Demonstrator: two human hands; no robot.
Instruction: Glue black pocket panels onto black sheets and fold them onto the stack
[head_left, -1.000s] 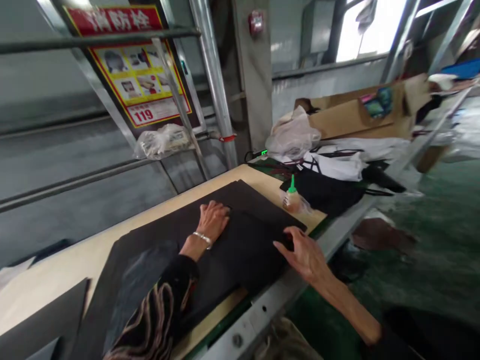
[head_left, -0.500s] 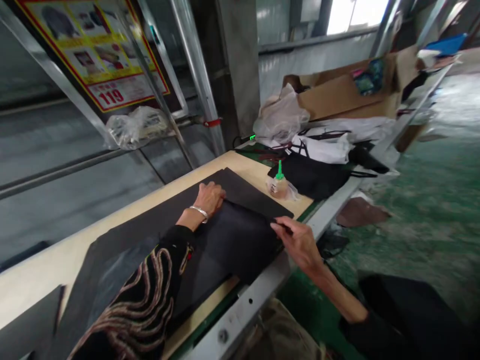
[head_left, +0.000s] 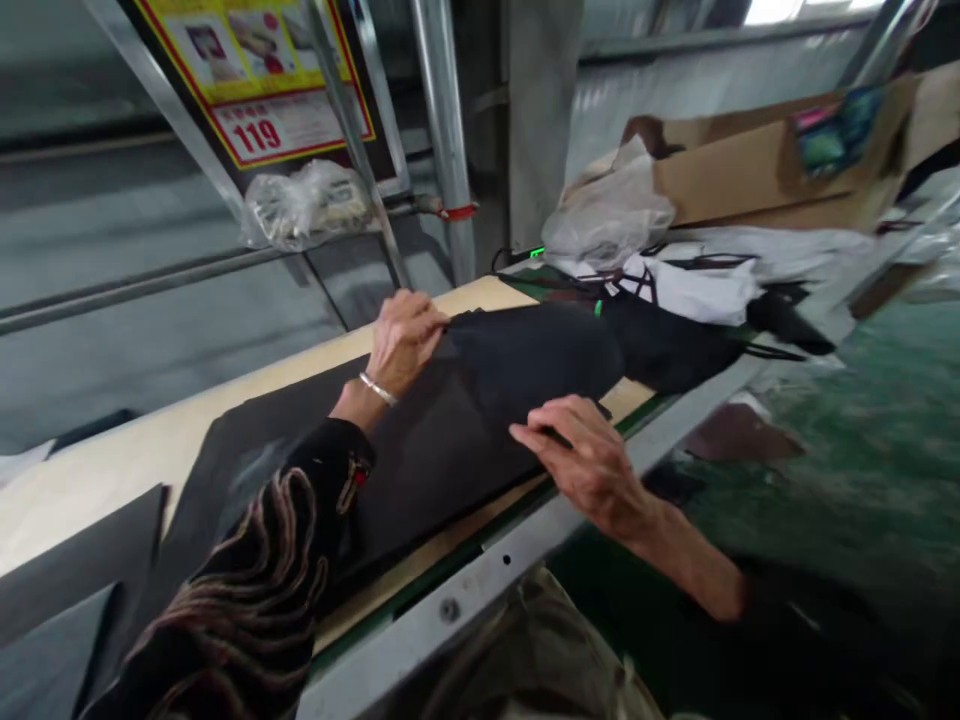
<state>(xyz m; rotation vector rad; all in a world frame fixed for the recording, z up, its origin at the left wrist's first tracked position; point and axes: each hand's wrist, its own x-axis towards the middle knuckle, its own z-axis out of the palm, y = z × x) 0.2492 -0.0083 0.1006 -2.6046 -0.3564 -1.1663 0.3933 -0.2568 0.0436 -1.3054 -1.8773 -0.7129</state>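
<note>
A thin black sheet (head_left: 547,345) billows away from me, stretched between my two hands over a stack of dark sheets (head_left: 435,440). My left hand (head_left: 405,345), with a silver bangle at the wrist, is closed in a pinch at the thin sheet's far corner. Nearer the table's front edge, my right hand (head_left: 589,460) has thumb and fingers pinched together at the sheet's near side; the exact grip is partly hidden. Behind the raised sheet, just the green tip (head_left: 598,308) of a bottle shows.
More dark sheets (head_left: 90,560) lie at the lower left of the wooden board (head_left: 285,375). A metal rail (head_left: 480,590) edges the table in front. To the right lie black fabric (head_left: 667,340), white bundles (head_left: 697,285), a plastic bag (head_left: 607,215) and a cardboard box (head_left: 750,160).
The thin black sheet has swung from my side of the hands to the far right, now covering most of the bottle. My view has shifted slightly.
</note>
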